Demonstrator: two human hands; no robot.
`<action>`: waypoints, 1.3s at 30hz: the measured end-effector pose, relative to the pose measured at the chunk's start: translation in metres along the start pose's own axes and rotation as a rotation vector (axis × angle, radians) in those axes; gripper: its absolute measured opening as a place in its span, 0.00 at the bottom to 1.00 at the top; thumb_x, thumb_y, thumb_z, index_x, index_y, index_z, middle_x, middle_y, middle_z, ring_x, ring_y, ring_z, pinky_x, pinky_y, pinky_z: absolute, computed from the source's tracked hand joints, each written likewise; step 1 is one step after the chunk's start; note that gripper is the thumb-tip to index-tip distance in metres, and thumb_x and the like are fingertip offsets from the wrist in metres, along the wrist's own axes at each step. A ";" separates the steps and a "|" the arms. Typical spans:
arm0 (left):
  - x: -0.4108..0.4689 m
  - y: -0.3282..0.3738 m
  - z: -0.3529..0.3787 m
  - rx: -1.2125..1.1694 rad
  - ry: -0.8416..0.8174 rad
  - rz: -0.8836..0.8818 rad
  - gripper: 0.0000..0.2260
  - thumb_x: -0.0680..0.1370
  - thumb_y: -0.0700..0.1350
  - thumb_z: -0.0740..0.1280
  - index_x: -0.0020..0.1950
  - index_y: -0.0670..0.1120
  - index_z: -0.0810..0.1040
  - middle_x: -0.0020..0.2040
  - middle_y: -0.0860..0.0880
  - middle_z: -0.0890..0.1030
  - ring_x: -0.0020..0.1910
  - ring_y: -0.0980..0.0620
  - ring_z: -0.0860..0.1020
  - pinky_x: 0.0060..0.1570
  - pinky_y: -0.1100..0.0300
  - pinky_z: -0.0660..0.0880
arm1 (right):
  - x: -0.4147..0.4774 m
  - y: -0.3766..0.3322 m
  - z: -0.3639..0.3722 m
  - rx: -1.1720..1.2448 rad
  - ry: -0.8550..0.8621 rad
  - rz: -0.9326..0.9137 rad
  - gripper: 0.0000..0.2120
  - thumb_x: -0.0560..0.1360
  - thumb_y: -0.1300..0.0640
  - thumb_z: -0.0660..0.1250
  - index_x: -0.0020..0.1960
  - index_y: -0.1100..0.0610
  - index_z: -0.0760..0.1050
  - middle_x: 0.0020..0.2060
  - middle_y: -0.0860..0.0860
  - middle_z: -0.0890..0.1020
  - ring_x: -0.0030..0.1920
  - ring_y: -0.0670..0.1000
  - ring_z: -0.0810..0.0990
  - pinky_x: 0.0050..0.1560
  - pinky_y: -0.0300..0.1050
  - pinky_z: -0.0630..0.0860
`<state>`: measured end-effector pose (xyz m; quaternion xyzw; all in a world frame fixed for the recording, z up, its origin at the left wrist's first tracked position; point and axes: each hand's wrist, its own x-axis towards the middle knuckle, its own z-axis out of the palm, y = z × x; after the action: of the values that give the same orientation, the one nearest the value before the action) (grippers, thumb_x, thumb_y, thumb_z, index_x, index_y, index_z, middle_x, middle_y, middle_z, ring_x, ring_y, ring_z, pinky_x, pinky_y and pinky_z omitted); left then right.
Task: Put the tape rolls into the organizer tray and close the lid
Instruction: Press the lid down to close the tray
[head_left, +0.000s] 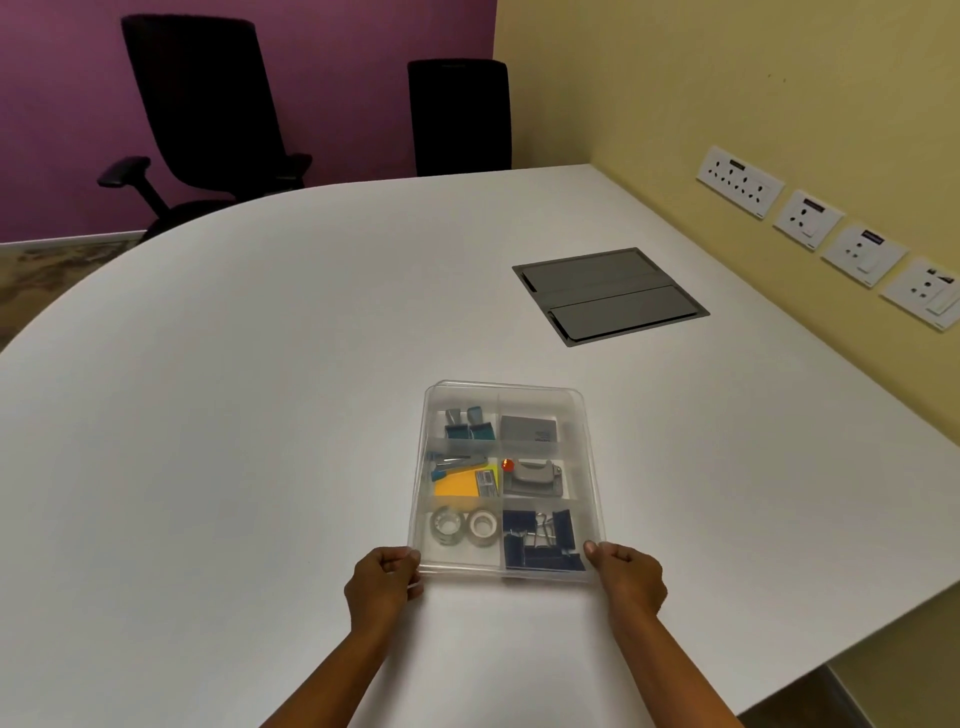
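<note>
On the white table (260, 415), near its front edge, lying flat: clear organizer tray (592, 467) with six compartments in two columns. Lid (511, 387) looking to be in place over the top, its clear rim showing along the far edge, though hard telling for certain whether fully seated.

Sitting side by side in the near-left compartment: two tape rolls (462, 526), one clear and one whiter, nearly touching each other. Resting in the near-right compartment: dark blue binder clips (540, 540). Lying in the middle-left compartment: yellow sticky notes (460, 486) with a small stapler (449, 464) just behind them. Occupying the middle-right compartment: grey hole punch (530, 475) with a small orange-red ball (507, 465) at its left end. Filling the far-left compartment: teal binder clips (467, 426). Lying in the far-right compartment: flat grey box (528, 428).

Gripping the near-left corner of the tray: left hand (382, 579), fingers (402, 558) curled and pinching the rim, thumb on top. Gripping the near-right corner: right hand (631, 574), fingers (613, 558) curled likewise, thumb tip pressing onto the rim. Both forearms reaching in from the bottom of the view.

Set flush into the table farther back and to the right, well apart from the tray: grey cable hatch (610, 296). Standing beyond the far table edge against the purple wall: two black office chairs (208, 114). Lining the yellow wall on the right: row of white socket plates (808, 218).
</note>
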<state>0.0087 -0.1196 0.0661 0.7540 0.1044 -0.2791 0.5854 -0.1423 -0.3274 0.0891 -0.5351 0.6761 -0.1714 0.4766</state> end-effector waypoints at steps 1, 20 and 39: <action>0.001 0.000 0.000 -0.003 0.000 -0.004 0.06 0.73 0.40 0.70 0.48 0.39 0.80 0.41 0.41 0.83 0.37 0.45 0.82 0.45 0.52 0.81 | 0.000 -0.002 0.001 -0.029 -0.004 -0.031 0.09 0.70 0.58 0.75 0.41 0.64 0.80 0.38 0.58 0.81 0.40 0.58 0.78 0.45 0.48 0.75; 0.002 0.001 -0.002 -0.009 -0.033 -0.062 0.07 0.74 0.36 0.69 0.51 0.38 0.80 0.43 0.41 0.82 0.37 0.46 0.81 0.54 0.46 0.79 | 0.023 -0.014 -0.013 -0.080 -0.297 0.225 0.09 0.73 0.63 0.72 0.46 0.69 0.76 0.32 0.60 0.78 0.31 0.56 0.77 0.42 0.50 0.79; 0.031 0.011 0.006 0.358 -0.131 -0.162 0.16 0.76 0.41 0.62 0.28 0.43 0.67 0.27 0.45 0.69 0.27 0.47 0.66 0.40 0.55 0.67 | 0.032 -0.019 -0.005 -0.220 -0.388 0.284 0.14 0.77 0.63 0.65 0.34 0.65 0.70 0.30 0.58 0.72 0.29 0.53 0.71 0.31 0.44 0.70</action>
<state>0.0378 -0.1336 0.0568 0.8155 0.0751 -0.3876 0.4232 -0.1345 -0.3640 0.0909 -0.5060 0.6551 0.0774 0.5557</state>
